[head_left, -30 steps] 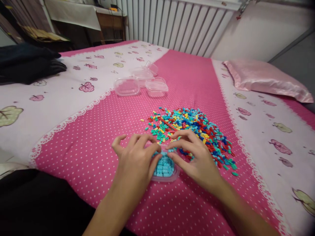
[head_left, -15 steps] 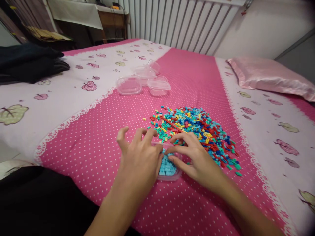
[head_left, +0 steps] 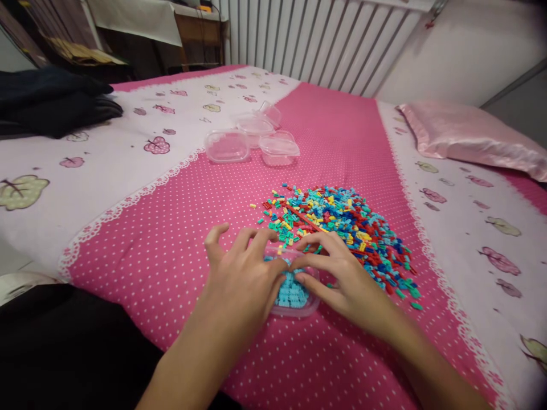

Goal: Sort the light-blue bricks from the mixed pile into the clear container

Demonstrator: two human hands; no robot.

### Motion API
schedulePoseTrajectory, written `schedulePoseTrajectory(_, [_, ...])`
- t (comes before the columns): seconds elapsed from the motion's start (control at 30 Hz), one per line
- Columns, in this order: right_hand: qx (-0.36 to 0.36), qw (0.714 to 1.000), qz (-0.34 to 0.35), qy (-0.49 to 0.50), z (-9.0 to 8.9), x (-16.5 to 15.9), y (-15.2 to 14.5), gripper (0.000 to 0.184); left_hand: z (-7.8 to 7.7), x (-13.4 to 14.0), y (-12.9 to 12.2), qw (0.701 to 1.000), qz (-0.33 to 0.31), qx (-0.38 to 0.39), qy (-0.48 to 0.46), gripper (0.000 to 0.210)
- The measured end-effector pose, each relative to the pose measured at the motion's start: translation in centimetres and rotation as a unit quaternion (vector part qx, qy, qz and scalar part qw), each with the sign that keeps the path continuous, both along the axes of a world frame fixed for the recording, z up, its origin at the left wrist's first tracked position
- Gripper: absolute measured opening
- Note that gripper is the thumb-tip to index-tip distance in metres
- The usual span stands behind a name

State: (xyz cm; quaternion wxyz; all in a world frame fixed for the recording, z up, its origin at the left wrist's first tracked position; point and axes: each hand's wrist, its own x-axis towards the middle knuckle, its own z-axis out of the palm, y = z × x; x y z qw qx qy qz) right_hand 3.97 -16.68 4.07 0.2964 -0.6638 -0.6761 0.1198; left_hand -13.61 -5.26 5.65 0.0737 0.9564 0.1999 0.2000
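A clear plastic container holding light-blue toy building bricks rests on the bed below my hands. Over its left side is my left hand, thumb and index finger pinched together while the other fingers curl above. My right hand comes in from the right, its thumb and index fingertips closed over the bricks and nearly meeting the left fingertips. Whatever sits between the fingertips is too small and covered to make out. Just beyond the right hand spreads a pile of mixed-colour bricks.
Several clear plastic containers stand farther back on the pink dotted bedsheet. A pink satin pillow lies at the right. Dark folded clothing is at the far left, and a white radiator stands behind the bed.
The view has shifted slightly. Both hands stay over the container with the fingertips close together; the left fingers have moved a little, showing more of the light-blue bricks.
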Motion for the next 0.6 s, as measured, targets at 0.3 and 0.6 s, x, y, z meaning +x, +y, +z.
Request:
schedulePoseTrajectory(0.3, [-0.023, 0.999, 0.019, 0.02, 0.42, 0.14, -0.06, 0.012, 0.05, 0.03, 0.13, 1.0, -0.012, -0.002, -0.027, 0.008])
schedulePoseTrajectory(0.6, [-0.03, 0.998, 0.047, 0.023, 0.87, 0.28, -0.37, 0.011, -0.27, -0.26, 0.3, 0.996, -0.027, 0.022, -0.076, 0.013])
